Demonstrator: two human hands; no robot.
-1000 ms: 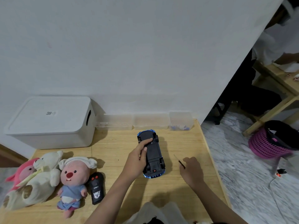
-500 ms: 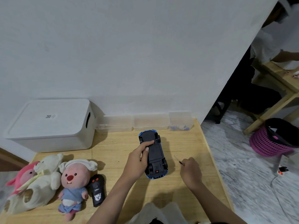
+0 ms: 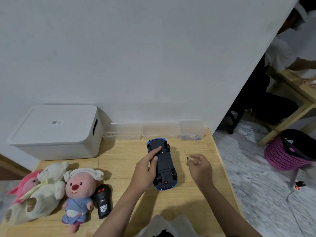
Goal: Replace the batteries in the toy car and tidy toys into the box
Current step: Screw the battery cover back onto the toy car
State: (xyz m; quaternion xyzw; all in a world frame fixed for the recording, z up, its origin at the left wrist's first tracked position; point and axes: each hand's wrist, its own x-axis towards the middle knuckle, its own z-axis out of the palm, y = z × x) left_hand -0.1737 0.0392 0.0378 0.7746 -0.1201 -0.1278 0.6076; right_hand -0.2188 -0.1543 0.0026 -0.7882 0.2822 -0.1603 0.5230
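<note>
The blue toy car (image 3: 164,164) lies upside down on the wooden table (image 3: 196,200), its black underside and wheels facing up. My left hand (image 3: 146,170) grips the car's left side, forefinger across the underside. To the right of the car, my right hand (image 3: 199,165) pinches a small thin screwdriver (image 3: 186,154), its tip pointing up and away. A white storage box (image 3: 56,132) with its lid on stands at the back left against the wall. A black remote control (image 3: 103,200) lies near the front.
Three plush toys lie at the front left: a pink one (image 3: 25,183), a cream bear (image 3: 46,190) and a pink-faced doll in blue (image 3: 78,194). Clear plastic trays (image 3: 159,132) line the wall. The table's right edge drops to a marble floor with a purple basket (image 3: 283,153).
My right hand has lifted off the table with the screwdriver pinched in its fingers, raised beside the car. My left hand stays on the car.
</note>
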